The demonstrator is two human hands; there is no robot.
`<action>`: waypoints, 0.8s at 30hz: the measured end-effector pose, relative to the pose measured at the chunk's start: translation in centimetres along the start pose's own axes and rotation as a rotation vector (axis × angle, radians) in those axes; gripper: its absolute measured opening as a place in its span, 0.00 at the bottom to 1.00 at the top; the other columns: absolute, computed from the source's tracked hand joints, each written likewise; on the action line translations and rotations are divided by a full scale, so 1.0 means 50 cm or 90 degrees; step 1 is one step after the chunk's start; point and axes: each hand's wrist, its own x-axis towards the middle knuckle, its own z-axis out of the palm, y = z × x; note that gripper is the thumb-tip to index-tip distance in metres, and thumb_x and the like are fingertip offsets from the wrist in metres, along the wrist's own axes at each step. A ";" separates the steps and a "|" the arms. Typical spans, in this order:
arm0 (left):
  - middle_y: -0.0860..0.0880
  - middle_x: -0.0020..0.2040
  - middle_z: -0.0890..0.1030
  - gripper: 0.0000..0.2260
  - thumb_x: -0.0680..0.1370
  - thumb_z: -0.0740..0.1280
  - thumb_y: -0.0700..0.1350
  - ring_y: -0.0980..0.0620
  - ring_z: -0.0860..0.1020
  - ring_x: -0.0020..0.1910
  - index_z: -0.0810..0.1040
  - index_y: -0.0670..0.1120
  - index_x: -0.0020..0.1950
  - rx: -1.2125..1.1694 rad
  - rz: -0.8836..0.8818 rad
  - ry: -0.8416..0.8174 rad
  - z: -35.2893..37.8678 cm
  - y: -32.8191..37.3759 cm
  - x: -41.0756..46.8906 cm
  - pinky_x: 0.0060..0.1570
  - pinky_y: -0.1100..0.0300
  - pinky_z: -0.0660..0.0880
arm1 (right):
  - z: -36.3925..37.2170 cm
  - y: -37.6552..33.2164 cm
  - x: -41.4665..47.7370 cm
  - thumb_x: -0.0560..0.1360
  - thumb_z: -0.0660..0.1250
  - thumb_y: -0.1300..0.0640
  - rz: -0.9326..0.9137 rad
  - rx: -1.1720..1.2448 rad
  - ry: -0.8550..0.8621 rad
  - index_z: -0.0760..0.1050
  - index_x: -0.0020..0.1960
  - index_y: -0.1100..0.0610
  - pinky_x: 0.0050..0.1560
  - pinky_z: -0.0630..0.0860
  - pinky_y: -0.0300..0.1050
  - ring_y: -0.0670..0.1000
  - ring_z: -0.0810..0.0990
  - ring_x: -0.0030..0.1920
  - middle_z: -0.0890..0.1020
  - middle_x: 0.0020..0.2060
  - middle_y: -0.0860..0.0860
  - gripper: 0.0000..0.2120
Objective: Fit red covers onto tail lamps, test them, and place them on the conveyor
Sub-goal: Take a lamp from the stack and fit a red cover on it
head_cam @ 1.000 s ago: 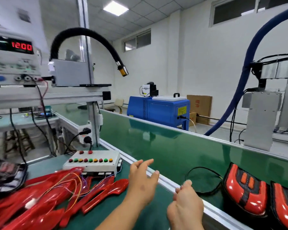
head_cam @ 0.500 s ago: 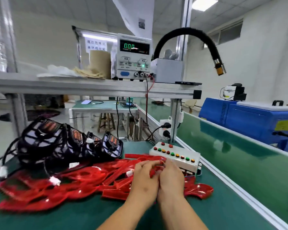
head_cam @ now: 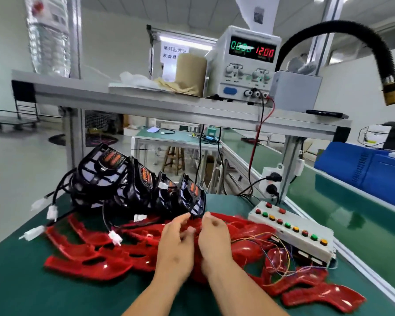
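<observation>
Several black tail lamps [head_cam: 114, 179] with wired white connectors lean in a row at the back left of the green bench. In front of them lies a heap of red covers [head_cam: 89, 261]. My left hand [head_cam: 176, 247] and my right hand [head_cam: 214, 240] are side by side over the heap. Both are at the lower rim of the nearest tail lamp [head_cam: 192, 195]. My left hand's fingertips pinch that rim. My right hand's fingers curl against the same rim, and its grip is hidden. A red cover shows between the two hands.
A white test box [head_cam: 292, 229] with coloured buttons and loose thin wires sits to the right of my hands. Beyond it runs the green conveyor [head_cam: 351, 215]. A power supply [head_cam: 249, 62] stands on the overhead shelf [head_cam: 146, 103]. A black hose [head_cam: 374, 49] hangs at the right.
My view swung left from the conveyor to the bench. Both hands came off the conveyor side, met over the red covers, then moved up to the nearest tail lamp's rim.
</observation>
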 end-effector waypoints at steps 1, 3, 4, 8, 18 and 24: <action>0.52 0.60 0.74 0.15 0.81 0.62 0.38 0.65 0.74 0.50 0.75 0.50 0.66 -0.005 0.000 0.009 0.001 -0.004 0.005 0.46 0.81 0.66 | 0.002 -0.001 0.015 0.81 0.59 0.55 -0.018 -0.059 -0.015 0.71 0.36 0.56 0.38 0.67 0.42 0.51 0.72 0.34 0.74 0.31 0.51 0.15; 0.54 0.58 0.76 0.15 0.81 0.62 0.38 0.66 0.74 0.51 0.74 0.54 0.64 -0.011 -0.002 0.030 0.007 -0.006 0.006 0.47 0.79 0.66 | 0.006 -0.004 0.048 0.81 0.59 0.54 -0.067 -0.220 -0.042 0.74 0.43 0.58 0.41 0.65 0.41 0.53 0.75 0.42 0.77 0.39 0.53 0.12; 0.56 0.56 0.76 0.14 0.81 0.62 0.39 0.67 0.74 0.50 0.74 0.56 0.62 -0.012 -0.002 0.042 0.011 -0.007 0.004 0.46 0.79 0.66 | 0.008 -0.009 0.065 0.81 0.59 0.53 -0.090 -0.301 -0.050 0.76 0.46 0.59 0.43 0.65 0.42 0.54 0.76 0.47 0.79 0.43 0.54 0.12; 0.59 0.53 0.77 0.14 0.81 0.62 0.41 0.60 0.79 0.49 0.72 0.60 0.59 -0.038 0.003 0.070 0.021 -0.003 0.001 0.50 0.72 0.71 | 0.032 -0.035 0.129 0.82 0.56 0.51 -0.142 -0.530 -0.082 0.78 0.54 0.63 0.54 0.68 0.44 0.57 0.77 0.58 0.81 0.55 0.57 0.17; 0.57 0.52 0.77 0.20 0.80 0.62 0.39 0.64 0.81 0.47 0.71 0.68 0.52 -0.104 0.023 0.077 0.031 0.000 -0.002 0.53 0.57 0.79 | 0.091 -0.013 0.220 0.79 0.62 0.51 -0.064 -0.561 -0.137 0.70 0.37 0.59 0.40 0.69 0.42 0.57 0.78 0.43 0.79 0.39 0.56 0.16; 0.55 0.53 0.77 0.21 0.80 0.61 0.38 0.66 0.81 0.47 0.71 0.67 0.52 -0.133 0.016 0.094 0.030 -0.007 0.015 0.51 0.61 0.79 | 0.101 -0.012 0.220 0.76 0.58 0.62 -0.017 -0.492 -0.104 0.64 0.30 0.56 0.26 0.59 0.41 0.52 0.68 0.30 0.69 0.29 0.51 0.16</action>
